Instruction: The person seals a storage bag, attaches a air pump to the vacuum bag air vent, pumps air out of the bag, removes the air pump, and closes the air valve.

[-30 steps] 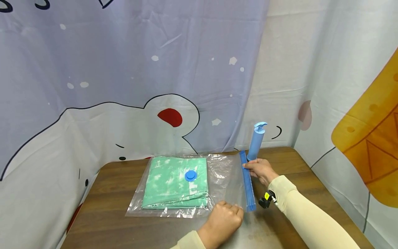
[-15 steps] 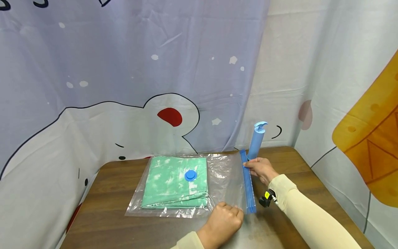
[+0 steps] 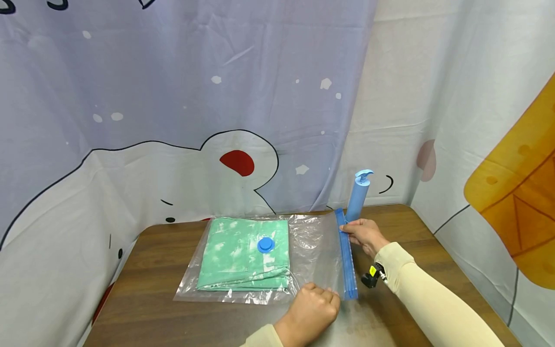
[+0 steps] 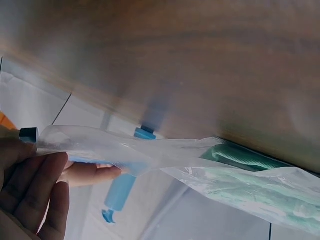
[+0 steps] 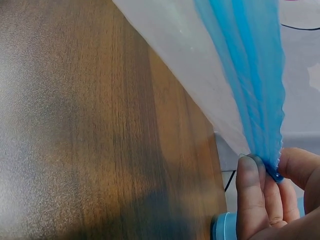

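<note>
A clear vacuum storage bag (image 3: 310,241) lies on the table with a folded green and white cloth (image 3: 234,258) inside. Its round blue valve (image 3: 266,245) sits over the cloth. Along the bag's right end runs a blue zip strip (image 3: 348,262). My right hand (image 3: 366,236) pinches this strip near its far end; a small dark blue piece (image 5: 272,172) shows between those fingers in the right wrist view. My left hand (image 3: 310,311) grips the bag's near edge, close to the strip. In the left wrist view the bag's zip end is raised off the table.
A light blue hand pump (image 3: 358,197) stands upright just behind my right hand. The wooden table (image 3: 147,289) ends at a printed curtain (image 3: 173,96) at the back and sides. A small black device (image 3: 372,277) is on my right wrist.
The near end of the blue zip strip has come slightly toward me. Both hands keep their grip almost in place.
</note>
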A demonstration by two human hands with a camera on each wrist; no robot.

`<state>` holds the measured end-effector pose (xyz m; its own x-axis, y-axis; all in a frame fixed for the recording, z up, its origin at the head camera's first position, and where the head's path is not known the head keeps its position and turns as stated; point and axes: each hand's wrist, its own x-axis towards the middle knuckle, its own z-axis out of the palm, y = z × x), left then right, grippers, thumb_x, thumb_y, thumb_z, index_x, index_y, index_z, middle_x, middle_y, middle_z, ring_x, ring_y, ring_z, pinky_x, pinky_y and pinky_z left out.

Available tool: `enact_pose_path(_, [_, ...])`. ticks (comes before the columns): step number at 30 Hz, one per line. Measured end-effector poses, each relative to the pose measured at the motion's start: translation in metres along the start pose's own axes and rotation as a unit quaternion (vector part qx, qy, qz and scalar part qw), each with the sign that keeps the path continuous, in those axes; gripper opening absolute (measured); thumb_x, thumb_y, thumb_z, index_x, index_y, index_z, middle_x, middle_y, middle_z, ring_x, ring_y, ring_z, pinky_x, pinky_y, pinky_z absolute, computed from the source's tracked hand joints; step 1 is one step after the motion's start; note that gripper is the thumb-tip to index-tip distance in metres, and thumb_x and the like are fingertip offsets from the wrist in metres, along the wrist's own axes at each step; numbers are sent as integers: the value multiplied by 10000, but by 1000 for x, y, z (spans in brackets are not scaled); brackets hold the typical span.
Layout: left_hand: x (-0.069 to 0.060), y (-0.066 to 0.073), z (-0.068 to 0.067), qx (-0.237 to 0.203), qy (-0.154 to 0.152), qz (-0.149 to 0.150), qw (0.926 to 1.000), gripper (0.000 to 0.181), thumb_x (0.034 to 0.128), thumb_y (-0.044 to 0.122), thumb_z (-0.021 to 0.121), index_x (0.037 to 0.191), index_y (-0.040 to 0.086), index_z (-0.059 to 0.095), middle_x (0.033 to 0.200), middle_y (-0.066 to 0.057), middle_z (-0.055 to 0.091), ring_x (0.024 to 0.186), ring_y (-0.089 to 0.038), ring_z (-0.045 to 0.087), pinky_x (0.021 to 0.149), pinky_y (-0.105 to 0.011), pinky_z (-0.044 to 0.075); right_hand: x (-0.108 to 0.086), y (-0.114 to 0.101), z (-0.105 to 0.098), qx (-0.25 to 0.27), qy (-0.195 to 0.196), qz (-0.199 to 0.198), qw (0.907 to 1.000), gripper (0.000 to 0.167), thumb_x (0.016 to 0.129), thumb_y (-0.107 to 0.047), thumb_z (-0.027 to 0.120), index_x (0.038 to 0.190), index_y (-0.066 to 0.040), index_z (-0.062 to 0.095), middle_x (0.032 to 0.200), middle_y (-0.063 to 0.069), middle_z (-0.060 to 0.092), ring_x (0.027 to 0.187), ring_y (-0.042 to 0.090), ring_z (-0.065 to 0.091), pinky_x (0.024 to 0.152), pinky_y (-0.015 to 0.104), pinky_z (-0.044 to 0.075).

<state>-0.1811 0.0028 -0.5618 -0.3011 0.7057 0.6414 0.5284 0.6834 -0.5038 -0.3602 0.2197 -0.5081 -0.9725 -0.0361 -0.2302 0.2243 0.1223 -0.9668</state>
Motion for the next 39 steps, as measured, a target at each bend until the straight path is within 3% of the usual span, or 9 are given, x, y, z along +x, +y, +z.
enact_pose_path(9, [-1, 1, -2, -42, -197, 48, 9998, 62, 948, 229, 789, 914, 246, 837, 815, 136, 806, 660, -19, 709, 641, -226, 503, 7, -1, -1, 92, -16, -13, 10000, 196, 1041, -18, 791, 1137, 55, 637, 888, -32, 738, 769, 29, 740, 731, 190, 658])
enact_pose_path(20, [2, 2, 0, 3, -94, 41, 9999, 83, 934, 224, 771, 866, 258, 806, 789, 150, 788, 652, -10, 699, 627, -228, 484, 15, -1, -3, 159, -34, -66, 9998, 195, 1032, -5, 793, 1115, 44, 624, 852, -40, 729, 750, 24, 747, 719, 192, 659])
enact_pose_path(39, [5, 4, -1, 110, -315, 97, 9994, 76, 883, 222, 770, 823, 269, 771, 745, 160, 741, 630, -20, 668, 611, -231, 440, 28, -6, -2, 346, -68, -13, 9994, 228, 1035, 9, 784, 1168, 53, 604, 902, -7, 733, 766, 39, 765, 745, 210, 676])
